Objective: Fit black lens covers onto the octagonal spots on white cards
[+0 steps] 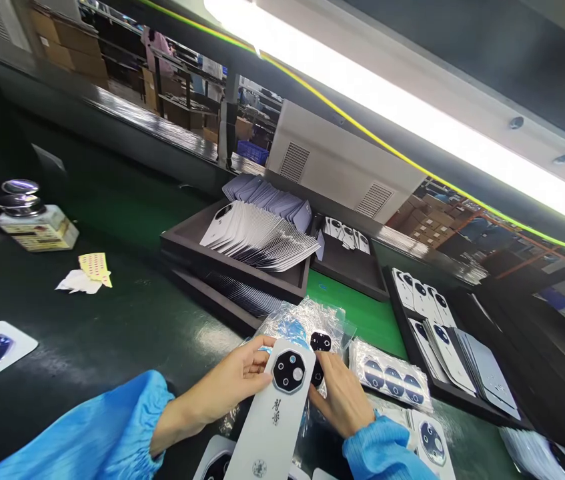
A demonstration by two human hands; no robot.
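A white phone back cover [268, 437] with a black octagonal camera plate and dark printed characters is held tilted in front of me. My left hand [227, 381] pinches its upper left edge between thumb and fingers. At the upper right edge, my right hand [343, 395] is closed, its fingertips partly hidden. Just behind the cover lie crumpled clear plastic bags [307, 312] and a loose black camera plate [321, 341]. Below, partly covered, rests another white cover with a dark camera area [216, 467]. To the right sits a bagged cover [432, 443].
A black tray [182, 250] of fanned covers is stacked on another at the back. More trays stand at the back [379, 287] and right [449, 385]. Bagged camera plates [393, 381] lie nearby. At left are a pump bottle [37, 227], paper scraps [95, 268] and a cover [9, 350].
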